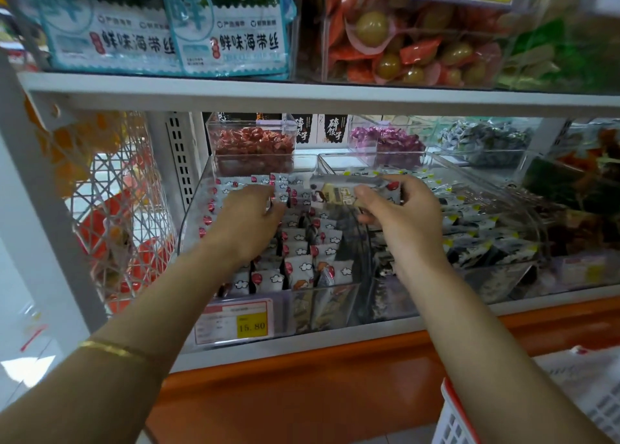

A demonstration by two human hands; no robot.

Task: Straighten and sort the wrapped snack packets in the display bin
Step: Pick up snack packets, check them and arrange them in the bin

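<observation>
A clear plastic display bin (193,215) on the middle shelf holds several white snack packets (303,252) with red dots and cloud prints, standing in rows. My left hand (250,215) reaches into the back left of the bin, fingers curled among the packets there. My right hand (399,209) is raised over the bin's right side and grips a small stack of packets (342,192) between thumb and fingers. A yellow price tag (252,326) reading 15.80 hangs on the bin's front.
A second clear bin (523,209) of dark packets with yellow corners sits to the right. Behind stand bins of red candy (251,145) and purple candy (385,138). The upper shelf edge (302,95) is just above. A white basket (456,417) is at lower right.
</observation>
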